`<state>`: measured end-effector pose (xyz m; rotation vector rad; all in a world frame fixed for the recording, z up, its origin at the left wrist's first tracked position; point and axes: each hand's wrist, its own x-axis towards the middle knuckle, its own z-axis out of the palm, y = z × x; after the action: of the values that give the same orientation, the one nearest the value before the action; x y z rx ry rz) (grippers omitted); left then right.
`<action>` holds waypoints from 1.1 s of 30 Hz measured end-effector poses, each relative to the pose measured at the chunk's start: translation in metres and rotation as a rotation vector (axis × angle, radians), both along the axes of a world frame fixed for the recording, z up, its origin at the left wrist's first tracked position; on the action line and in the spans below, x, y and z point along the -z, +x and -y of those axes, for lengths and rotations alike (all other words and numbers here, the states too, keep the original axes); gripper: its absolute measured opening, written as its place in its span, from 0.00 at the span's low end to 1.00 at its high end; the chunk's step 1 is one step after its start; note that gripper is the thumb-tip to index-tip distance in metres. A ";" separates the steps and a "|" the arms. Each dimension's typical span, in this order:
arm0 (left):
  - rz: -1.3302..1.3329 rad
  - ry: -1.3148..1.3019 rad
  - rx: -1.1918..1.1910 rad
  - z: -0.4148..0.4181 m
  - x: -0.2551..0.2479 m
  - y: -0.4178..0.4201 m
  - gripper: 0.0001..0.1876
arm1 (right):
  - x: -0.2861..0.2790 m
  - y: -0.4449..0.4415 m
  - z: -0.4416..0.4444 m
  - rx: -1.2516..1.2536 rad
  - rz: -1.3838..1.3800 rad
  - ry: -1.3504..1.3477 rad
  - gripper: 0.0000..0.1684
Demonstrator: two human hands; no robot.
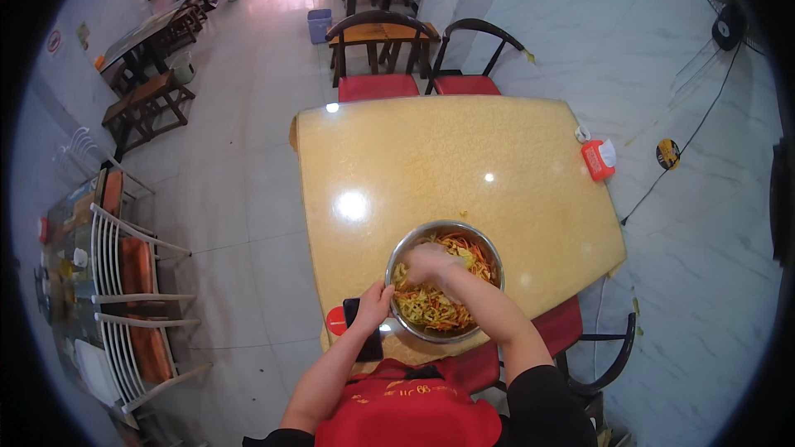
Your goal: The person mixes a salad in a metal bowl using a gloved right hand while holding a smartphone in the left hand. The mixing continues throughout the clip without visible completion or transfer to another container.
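Note:
A round stainless steel bowl (394, 261) stands near the front edge of the table and holds a mix of shredded vegetables (435, 310), pale green and orange strands. My left hand (375, 305) grips the bowl's rim at its left side, thumb on the edge. Inside the bowl, at its upper left, my right hand (428, 262) wears a thin clear plastic glove. Its fingers press down into the vegetables, and the fingertips are blurred and hidden. Under my left wrist lies a black smartphone (371, 347), beside a round red piece (336, 321).
The table (435, 155) has a glossy yellow patterned cover. A red tissue box (598, 160) and a white roll (582, 133) sit at its right edge. Red-seated chairs (379, 88) stand at the far side; another chair (559, 326) is near my right elbow. A cable (708, 112) hangs along the wall.

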<state>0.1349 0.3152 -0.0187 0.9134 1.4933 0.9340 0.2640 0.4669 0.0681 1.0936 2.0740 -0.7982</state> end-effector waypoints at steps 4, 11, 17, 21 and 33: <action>0.027 -0.043 -0.012 0.002 -0.005 -0.002 0.15 | -0.018 0.008 0.026 -0.269 0.063 0.058 0.33; 0.047 -0.050 -0.017 0.004 -0.007 0.000 0.15 | -0.023 0.082 0.085 -0.536 -0.089 0.350 0.35; 0.055 -0.045 -0.007 0.008 0.001 0.002 0.14 | 0.024 0.042 0.069 -0.598 0.096 0.350 0.36; 0.043 -0.061 0.022 0.005 -0.008 -0.001 0.15 | 0.059 0.038 0.038 -0.491 -0.041 0.445 0.29; 0.332 -0.150 -0.002 0.002 0.008 -0.005 0.13 | -0.053 0.043 0.043 -0.367 -0.279 0.312 0.33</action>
<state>0.1302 0.3128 -0.0264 0.6144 1.2594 0.9122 0.3070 0.4241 0.1207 0.7453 2.6013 -0.4748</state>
